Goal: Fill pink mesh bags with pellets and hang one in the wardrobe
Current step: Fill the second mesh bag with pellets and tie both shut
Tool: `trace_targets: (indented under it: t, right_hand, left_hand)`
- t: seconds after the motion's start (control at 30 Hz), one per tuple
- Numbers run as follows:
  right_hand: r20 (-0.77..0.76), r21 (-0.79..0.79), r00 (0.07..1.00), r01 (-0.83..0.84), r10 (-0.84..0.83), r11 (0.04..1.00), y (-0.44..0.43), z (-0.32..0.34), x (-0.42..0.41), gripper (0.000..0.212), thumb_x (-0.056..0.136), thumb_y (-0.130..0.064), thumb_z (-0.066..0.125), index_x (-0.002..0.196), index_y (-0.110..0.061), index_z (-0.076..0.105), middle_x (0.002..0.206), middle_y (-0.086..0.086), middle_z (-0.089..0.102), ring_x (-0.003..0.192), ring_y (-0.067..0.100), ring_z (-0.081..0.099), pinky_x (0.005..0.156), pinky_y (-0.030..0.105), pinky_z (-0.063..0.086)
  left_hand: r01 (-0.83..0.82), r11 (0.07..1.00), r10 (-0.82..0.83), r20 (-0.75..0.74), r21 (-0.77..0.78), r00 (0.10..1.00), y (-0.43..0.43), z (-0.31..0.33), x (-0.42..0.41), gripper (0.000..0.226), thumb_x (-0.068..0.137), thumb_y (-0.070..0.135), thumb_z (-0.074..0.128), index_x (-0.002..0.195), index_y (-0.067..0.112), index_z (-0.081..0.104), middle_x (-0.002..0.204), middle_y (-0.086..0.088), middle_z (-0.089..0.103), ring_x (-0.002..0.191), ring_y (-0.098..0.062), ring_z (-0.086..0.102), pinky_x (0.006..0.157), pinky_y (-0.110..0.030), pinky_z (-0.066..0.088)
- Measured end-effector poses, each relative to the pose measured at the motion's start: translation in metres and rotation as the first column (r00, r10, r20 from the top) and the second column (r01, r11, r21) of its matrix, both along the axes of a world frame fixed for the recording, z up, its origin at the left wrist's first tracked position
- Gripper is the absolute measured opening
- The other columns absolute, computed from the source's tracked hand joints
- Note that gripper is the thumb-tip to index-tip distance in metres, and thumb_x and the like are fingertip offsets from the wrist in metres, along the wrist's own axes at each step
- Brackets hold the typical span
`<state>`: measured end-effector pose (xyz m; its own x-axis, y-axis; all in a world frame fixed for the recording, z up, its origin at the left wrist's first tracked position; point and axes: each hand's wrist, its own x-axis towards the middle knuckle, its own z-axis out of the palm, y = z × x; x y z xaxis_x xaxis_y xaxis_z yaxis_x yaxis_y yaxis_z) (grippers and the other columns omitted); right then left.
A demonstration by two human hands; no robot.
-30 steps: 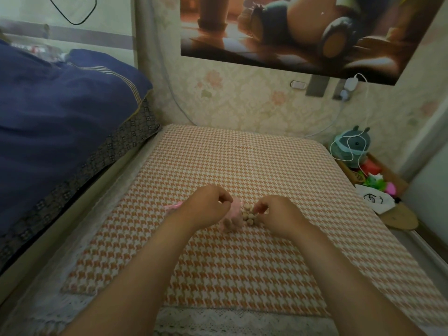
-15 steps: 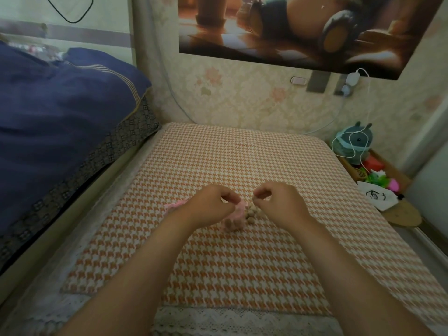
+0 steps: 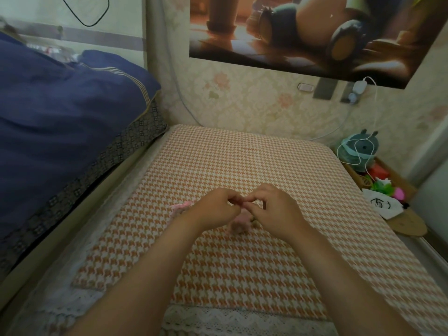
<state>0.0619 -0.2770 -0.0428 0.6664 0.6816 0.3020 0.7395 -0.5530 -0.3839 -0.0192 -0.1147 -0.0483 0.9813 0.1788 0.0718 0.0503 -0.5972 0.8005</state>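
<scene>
A pink mesh bag with pellets inside rests on the orange houndstooth cloth between my hands. My left hand pinches the bag's mouth from the left. My right hand has its fingertips pressed together at that same mouth, touching the left fingers; whether a pellet is between them I cannot see. A second pink mesh bag lies flat just left of my left hand. The loose pellets are almost wholly hidden behind my right hand.
A blue quilt is piled on the bed at the left. At the right edge a low shelf holds a teal plush toy, a white charger cable, colourful small items and a white pouch. A wall stands behind.
My right hand rose from the pellet pile and moved left to meet my left hand at the bag's mouth. The left hand kept its hold on the bag.
</scene>
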Motion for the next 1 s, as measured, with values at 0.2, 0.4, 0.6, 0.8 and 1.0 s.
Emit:
trace_targets:
  t: [0.2,0.4,0.6,0.8,1.0]
  right_hand:
    - [-0.070,-0.094,0.998,-0.007,0.001,0.996,-0.007,0.003,0.001,0.036,0.096,-0.039,0.054,0.067,-0.022,0.067,0.065,-0.004,0.063,0.059,0.012,0.056,0.058,0.039,0.048]
    - [-0.183,0.017,0.982,0.038,-0.035,0.999,-0.029,0.003,0.014,0.047,0.090,-0.026,0.058,0.047,-0.020,0.040,0.043,-0.008,0.035,0.044,0.011,0.029,0.050,0.036,0.031]
    - [-0.181,0.007,0.983,0.034,-0.032,0.999,-0.044,-0.003,0.020,0.046,0.091,-0.028,0.060,0.050,-0.012,0.047,0.044,-0.006,0.038,0.044,0.012,0.034,0.050,0.034,0.034]
    - [-0.142,-0.018,0.990,0.022,-0.025,1.000,-0.040,-0.004,0.023,0.046,0.090,-0.030,0.058,0.049,-0.016,0.042,0.045,-0.004,0.038,0.044,0.012,0.033,0.050,0.033,0.031]
    - [-0.156,-0.022,0.987,0.024,-0.027,0.999,-0.042,-0.001,0.027,0.046,0.090,-0.032,0.058,0.049,-0.017,0.043,0.047,-0.002,0.039,0.045,0.014,0.035,0.050,0.034,0.033]
  left_hand:
    - [-0.025,0.998,0.026,0.017,-0.049,1.000,0.004,-0.002,0.008,0.022,0.091,0.018,0.058,0.107,0.023,0.072,0.104,0.013,0.067,0.094,-0.005,0.064,0.079,-0.021,0.050]
    - [-0.108,0.993,0.107,0.031,0.046,0.994,0.006,-0.012,0.018,0.033,0.093,0.004,0.048,0.104,0.026,0.070,0.103,0.011,0.068,0.094,-0.009,0.063,0.069,-0.016,0.046]
    - [-0.013,0.959,0.022,-0.031,0.282,0.999,-0.009,-0.031,0.033,0.031,0.093,0.018,0.061,0.122,0.026,0.068,0.128,0.003,0.063,0.114,-0.017,0.060,0.097,-0.033,0.050]
    - [0.019,0.938,-0.019,-0.003,0.346,1.000,-0.015,-0.042,0.042,0.018,0.087,0.008,0.067,0.104,0.007,0.074,0.104,-0.007,0.072,0.085,-0.011,0.060,0.072,-0.010,0.036]
    - [-0.118,0.971,0.116,0.023,0.208,0.993,-0.005,-0.045,0.048,0.015,0.087,0.020,0.070,0.102,0.020,0.072,0.091,0.004,0.069,0.083,-0.011,0.065,0.079,-0.028,0.055]
